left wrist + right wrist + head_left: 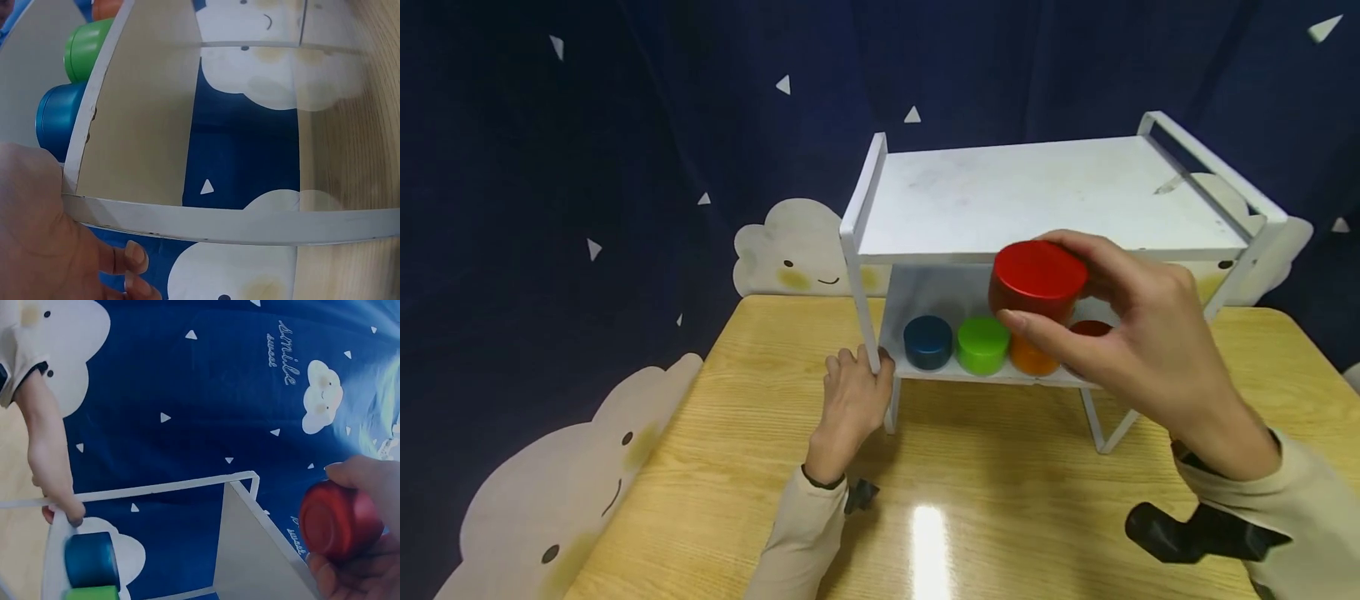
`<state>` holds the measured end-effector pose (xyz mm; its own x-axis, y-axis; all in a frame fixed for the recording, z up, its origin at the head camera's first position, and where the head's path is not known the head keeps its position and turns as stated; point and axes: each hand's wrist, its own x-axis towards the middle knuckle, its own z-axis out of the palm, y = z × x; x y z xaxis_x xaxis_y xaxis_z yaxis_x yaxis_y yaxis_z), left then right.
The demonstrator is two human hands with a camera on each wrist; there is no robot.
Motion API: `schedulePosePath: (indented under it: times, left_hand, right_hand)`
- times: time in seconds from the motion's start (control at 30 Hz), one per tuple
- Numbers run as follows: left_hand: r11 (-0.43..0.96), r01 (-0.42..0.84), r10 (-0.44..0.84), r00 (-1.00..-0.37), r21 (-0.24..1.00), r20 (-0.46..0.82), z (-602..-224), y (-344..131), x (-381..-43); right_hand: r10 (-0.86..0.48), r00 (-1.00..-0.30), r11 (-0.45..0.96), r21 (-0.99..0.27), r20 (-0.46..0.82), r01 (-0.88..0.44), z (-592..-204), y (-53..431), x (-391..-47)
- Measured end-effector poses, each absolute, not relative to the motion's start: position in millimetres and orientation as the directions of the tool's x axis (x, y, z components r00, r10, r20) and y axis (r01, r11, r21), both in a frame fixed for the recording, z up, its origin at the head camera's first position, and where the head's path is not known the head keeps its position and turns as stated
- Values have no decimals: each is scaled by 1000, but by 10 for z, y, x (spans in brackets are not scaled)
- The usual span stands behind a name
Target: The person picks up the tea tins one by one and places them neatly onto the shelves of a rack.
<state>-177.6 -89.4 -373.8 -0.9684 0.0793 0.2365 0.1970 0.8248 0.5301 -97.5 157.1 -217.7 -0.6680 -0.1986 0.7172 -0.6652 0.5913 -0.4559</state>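
A shiny red round tin is held in my right hand, between thumb and fingers. It hovers in front of the upper shelf's front edge on a white two-tier rack. My left hand grips the rack's left post at the lower shelf; in the left wrist view its fingers curl past the frame. A blue tin, a green tin and an orange tin stand in a row on the lower shelf. Farther right, a red tin is partly hidden by my right hand.
The rack stands on a light wooden table. Raised side rails border its top shelf. Behind hangs a dark blue curtain with white triangles and smiling clouds.
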Motion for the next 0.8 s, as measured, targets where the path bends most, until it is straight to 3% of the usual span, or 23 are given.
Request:
schedulePosePath:
  times: [0.5, 0.8]
  left_hand:
    - [805, 210, 88, -967, 555, 239, -3747, -892, -1791]
    - [802, 203, 78, -968, 562, 238, -3748, -896, -1796]
  right_hand:
    - [-241, -683, 628, -426, 690, -652, -1773, 1131, -1347]
    - [-278, -733, 552, -522, 621, -651, -1721, 904, -1536]
